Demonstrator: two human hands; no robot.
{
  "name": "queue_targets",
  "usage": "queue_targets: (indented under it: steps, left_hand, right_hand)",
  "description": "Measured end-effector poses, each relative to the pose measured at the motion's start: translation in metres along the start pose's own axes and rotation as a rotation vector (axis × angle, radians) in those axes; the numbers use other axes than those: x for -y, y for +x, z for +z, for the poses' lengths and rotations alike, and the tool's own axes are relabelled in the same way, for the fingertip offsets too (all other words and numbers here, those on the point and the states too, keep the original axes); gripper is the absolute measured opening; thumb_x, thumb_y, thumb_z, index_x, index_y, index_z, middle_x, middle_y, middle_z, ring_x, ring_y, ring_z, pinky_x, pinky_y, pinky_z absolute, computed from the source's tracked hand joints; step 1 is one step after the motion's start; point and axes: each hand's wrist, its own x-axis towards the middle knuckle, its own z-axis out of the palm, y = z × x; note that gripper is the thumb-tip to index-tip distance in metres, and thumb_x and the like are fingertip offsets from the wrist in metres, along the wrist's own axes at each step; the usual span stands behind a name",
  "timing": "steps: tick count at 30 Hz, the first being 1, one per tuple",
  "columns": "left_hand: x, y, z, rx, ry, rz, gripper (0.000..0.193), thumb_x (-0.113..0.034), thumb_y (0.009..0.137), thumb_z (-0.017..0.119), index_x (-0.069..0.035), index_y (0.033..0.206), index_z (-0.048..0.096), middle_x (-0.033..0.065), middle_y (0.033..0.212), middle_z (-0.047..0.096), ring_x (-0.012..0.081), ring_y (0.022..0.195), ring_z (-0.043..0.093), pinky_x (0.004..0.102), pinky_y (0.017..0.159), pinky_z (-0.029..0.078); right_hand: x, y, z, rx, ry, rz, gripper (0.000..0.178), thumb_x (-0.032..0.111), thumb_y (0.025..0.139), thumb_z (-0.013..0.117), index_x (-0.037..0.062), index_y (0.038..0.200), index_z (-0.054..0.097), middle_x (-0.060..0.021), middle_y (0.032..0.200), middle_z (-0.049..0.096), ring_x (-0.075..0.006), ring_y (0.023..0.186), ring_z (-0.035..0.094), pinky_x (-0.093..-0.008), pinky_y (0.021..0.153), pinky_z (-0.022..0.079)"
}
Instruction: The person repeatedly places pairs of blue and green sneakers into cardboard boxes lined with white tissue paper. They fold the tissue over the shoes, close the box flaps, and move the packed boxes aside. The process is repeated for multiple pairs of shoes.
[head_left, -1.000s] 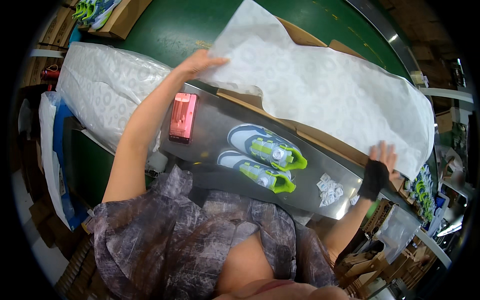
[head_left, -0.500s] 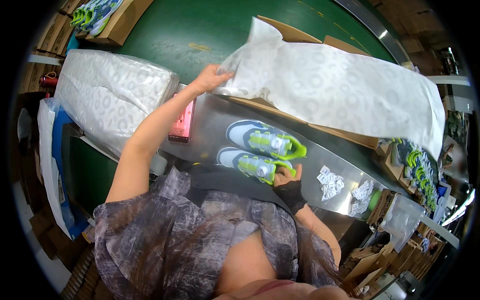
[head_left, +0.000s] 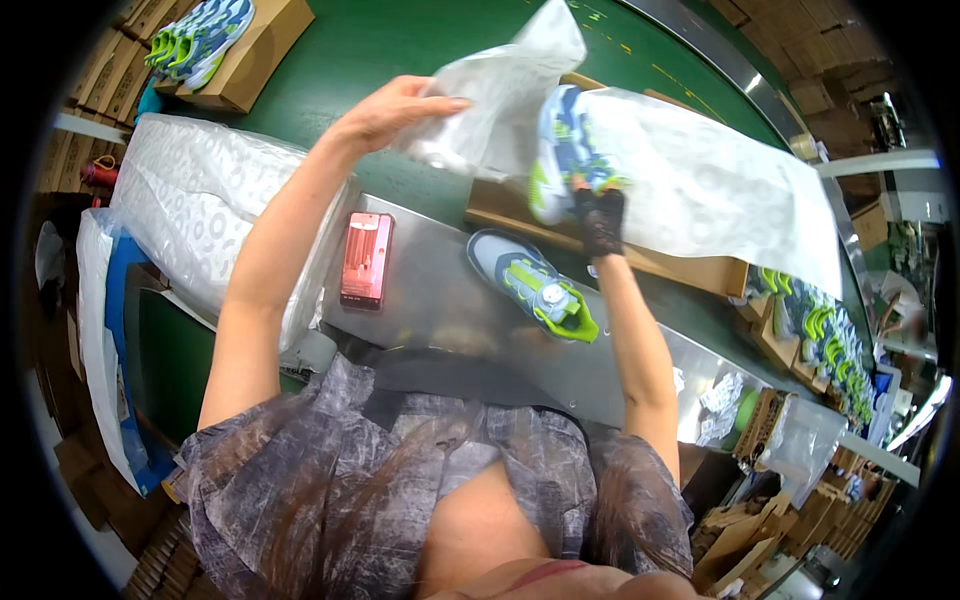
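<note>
White paper (head_left: 480,112) is pinched in the left hand (head_left: 405,108); a shoe (head_left: 566,145) is gripped in the right hand (head_left: 600,210) over the cardboard box (head_left: 697,272) — the other shoe (head_left: 528,283) is seen by the desk's (head_left: 430,275) near edge. The paper is best held high, clear of the shoe.

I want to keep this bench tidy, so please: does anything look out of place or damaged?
Perhaps the lit phone, on the metal surface left of the lone shoe: it is neither footwear nor packing. No clear damage shows.
</note>
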Motion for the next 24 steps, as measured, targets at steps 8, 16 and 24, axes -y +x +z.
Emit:
queue_targets:
  steps: [8,16,24]
  left_hand:
    - [0.066,0.060,0.059,-0.102,0.339,0.162,0.053,-0.044,0.083,0.054,-0.010,0.122,0.047,0.0104,0.126,0.045,0.0229,0.116,0.043,0.0411,0.094,0.033]
    - [0.123,0.083,0.114,-0.099,1.486,0.409,0.077,-0.056,0.073,0.053,-0.002,0.126,0.040,0.0191,0.135,0.032,0.0308,0.128,0.026,0.0561,0.102,0.013]
    - [0.100,0.078,0.105,-0.315,1.078,0.263,0.070,-0.054,0.069,0.062,-0.001,0.114,0.050,0.0202,0.121,0.046,0.0324,0.114,0.043,0.0474,0.094,0.031]
  right_hand:
    - [0.007,-0.016,0.018,0.387,-1.033,-0.412,0.041,0.029,0.075,0.061,0.0094,0.108,0.048,-0.0123,0.110,0.043,-0.0240,0.104,0.036,-0.0502,0.080,0.029]
    - [-0.008,-0.053,-0.110,0.168,-1.073,-0.223,0.040,0.028,0.077,0.061,0.0058,0.110,0.054,-0.0197,0.116,0.051,-0.0325,0.106,0.050,-0.0475,0.089,0.036]
    - [-0.006,-0.145,-0.124,-0.249,-0.446,0.013,0.019,0.012,0.084,0.054,0.0002,0.099,0.055,-0.0112,0.094,0.058,-0.0234,0.084,0.057,-0.0324,0.073,0.045]
